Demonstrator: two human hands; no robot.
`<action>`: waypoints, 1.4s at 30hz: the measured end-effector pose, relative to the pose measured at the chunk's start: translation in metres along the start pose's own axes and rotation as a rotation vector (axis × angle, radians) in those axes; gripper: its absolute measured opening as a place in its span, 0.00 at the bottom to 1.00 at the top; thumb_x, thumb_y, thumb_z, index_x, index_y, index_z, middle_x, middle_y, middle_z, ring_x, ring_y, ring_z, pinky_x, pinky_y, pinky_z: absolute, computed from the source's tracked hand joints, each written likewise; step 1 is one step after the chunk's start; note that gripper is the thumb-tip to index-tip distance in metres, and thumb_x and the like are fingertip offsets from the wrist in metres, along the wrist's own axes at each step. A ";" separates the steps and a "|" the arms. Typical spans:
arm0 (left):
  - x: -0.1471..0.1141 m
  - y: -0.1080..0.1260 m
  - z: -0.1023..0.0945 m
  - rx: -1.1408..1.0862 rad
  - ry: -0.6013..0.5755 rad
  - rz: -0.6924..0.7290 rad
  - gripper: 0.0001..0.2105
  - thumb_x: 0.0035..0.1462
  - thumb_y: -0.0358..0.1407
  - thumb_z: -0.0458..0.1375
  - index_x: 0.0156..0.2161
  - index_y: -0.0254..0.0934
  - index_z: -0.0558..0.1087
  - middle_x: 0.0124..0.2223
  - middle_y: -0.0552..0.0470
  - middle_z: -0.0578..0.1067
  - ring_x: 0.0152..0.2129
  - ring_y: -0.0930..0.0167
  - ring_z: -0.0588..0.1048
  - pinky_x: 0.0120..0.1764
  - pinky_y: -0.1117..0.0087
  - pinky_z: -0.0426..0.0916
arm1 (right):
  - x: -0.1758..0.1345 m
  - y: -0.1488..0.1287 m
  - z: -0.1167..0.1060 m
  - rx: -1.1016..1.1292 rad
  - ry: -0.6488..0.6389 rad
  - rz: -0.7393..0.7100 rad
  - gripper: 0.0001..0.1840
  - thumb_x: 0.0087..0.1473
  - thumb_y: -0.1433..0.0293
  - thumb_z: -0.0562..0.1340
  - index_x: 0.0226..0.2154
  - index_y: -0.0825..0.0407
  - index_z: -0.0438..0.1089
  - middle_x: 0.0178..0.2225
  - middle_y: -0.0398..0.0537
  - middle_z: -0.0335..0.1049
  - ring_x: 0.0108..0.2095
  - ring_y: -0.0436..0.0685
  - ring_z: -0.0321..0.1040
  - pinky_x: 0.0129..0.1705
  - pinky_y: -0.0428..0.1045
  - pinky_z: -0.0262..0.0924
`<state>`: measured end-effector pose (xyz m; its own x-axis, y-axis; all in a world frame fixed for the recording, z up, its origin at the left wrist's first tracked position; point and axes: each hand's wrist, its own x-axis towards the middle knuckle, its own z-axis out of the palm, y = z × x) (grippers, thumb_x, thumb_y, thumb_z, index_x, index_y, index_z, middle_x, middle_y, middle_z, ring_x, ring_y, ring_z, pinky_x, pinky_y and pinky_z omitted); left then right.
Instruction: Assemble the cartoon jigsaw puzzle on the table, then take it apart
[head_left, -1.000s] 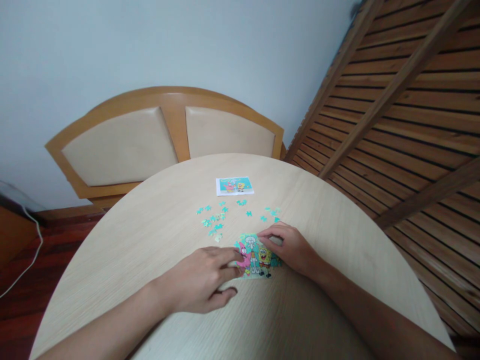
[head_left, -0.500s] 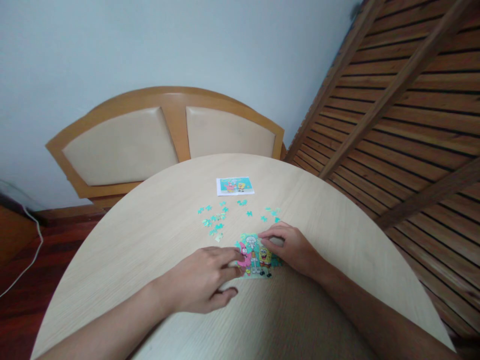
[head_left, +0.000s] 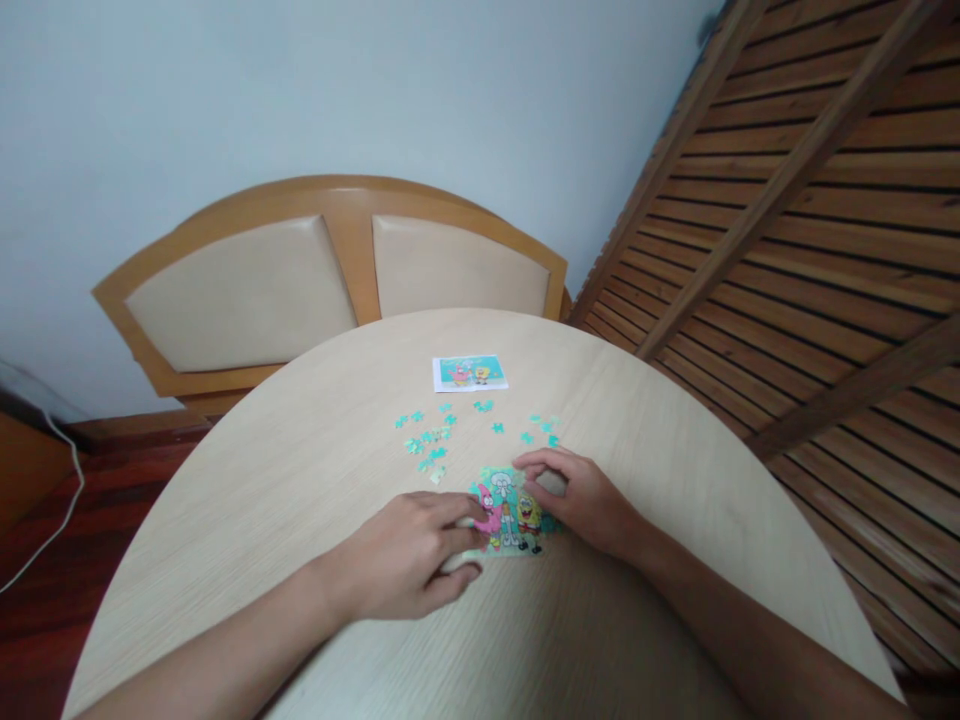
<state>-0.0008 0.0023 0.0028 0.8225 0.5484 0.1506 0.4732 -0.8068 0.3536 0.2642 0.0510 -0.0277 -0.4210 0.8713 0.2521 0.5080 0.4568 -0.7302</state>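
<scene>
A partly joined jigsaw puzzle (head_left: 508, 510) lies flat near the middle of the round table, showing a pink starfish, a tall pale figure and a yellow square character. My left hand (head_left: 424, 550) rests with fingers apart over its left edge, touching the pink figure. At the upper right edge my right hand (head_left: 577, 490) is curled, thumb and index finger brought together in a pinch. Whatever lies between those fingertips is too small to make out. Loose teal puzzle pieces (head_left: 427, 437) are scattered beyond my left hand, and several more pieces (head_left: 544, 425) lie beyond my right.
Behind the pieces is a reference picture card (head_left: 471, 374) with a white border. The pale wooden table (head_left: 300, 450) has a curved far edge. A padded chair back (head_left: 255, 290) stands past it against the wall, with a slatted wooden panel (head_left: 750, 250) on the right.
My right hand's fingertips have shifted slightly at the puzzle's upper edge. My left hand stays almost in place, its thumb a touch higher. The loose pieces look the same.
</scene>
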 end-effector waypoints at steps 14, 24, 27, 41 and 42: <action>0.018 0.004 0.036 -0.613 0.390 -0.472 0.08 0.63 0.36 0.58 0.42 0.39 0.79 0.33 0.53 0.80 0.28 0.71 0.76 0.32 0.73 0.67 | -0.010 -0.042 0.022 0.246 -0.079 0.009 0.03 0.56 0.72 0.60 0.36 0.51 0.69 0.32 0.44 0.73 0.32 0.52 0.71 0.35 0.47 0.63; 0.020 -0.002 0.042 -0.623 0.411 -0.567 0.11 0.60 0.38 0.57 0.41 0.37 0.80 0.28 0.53 0.76 0.22 0.73 0.69 0.26 0.74 0.61 | -0.007 -0.032 0.027 0.304 -0.001 0.055 0.09 0.57 0.70 0.61 0.42 0.50 0.67 0.37 0.47 0.76 0.39 0.55 0.75 0.44 0.52 0.69; 0.020 -0.009 0.039 -0.583 0.430 -0.594 0.10 0.60 0.39 0.57 0.38 0.38 0.80 0.27 0.53 0.76 0.23 0.72 0.71 0.27 0.74 0.62 | -0.006 -0.028 0.022 0.032 0.030 -0.070 0.10 0.56 0.72 0.62 0.42 0.51 0.70 0.41 0.51 0.76 0.45 0.59 0.73 0.51 0.56 0.66; 0.018 -0.038 0.033 -0.350 0.478 -0.606 0.11 0.63 0.40 0.57 0.36 0.38 0.79 0.32 0.52 0.78 0.27 0.70 0.74 0.32 0.71 0.66 | -0.015 -0.011 0.017 -0.225 -0.165 -0.214 0.38 0.49 0.55 0.71 0.59 0.53 0.68 0.60 0.61 0.66 0.60 0.69 0.61 0.62 0.65 0.57; 0.019 -0.039 0.032 -0.337 0.480 -0.601 0.10 0.62 0.39 0.57 0.36 0.38 0.79 0.32 0.52 0.78 0.28 0.70 0.74 0.32 0.71 0.66 | -0.014 -0.012 0.016 -0.226 -0.180 -0.213 0.39 0.48 0.54 0.71 0.59 0.54 0.68 0.60 0.62 0.65 0.61 0.69 0.60 0.62 0.65 0.57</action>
<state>0.0066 0.0368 -0.0379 0.2006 0.9595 0.1977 0.6061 -0.2801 0.7445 0.2521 0.0302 -0.0332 -0.6511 0.7156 0.2530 0.5392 0.6706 -0.5095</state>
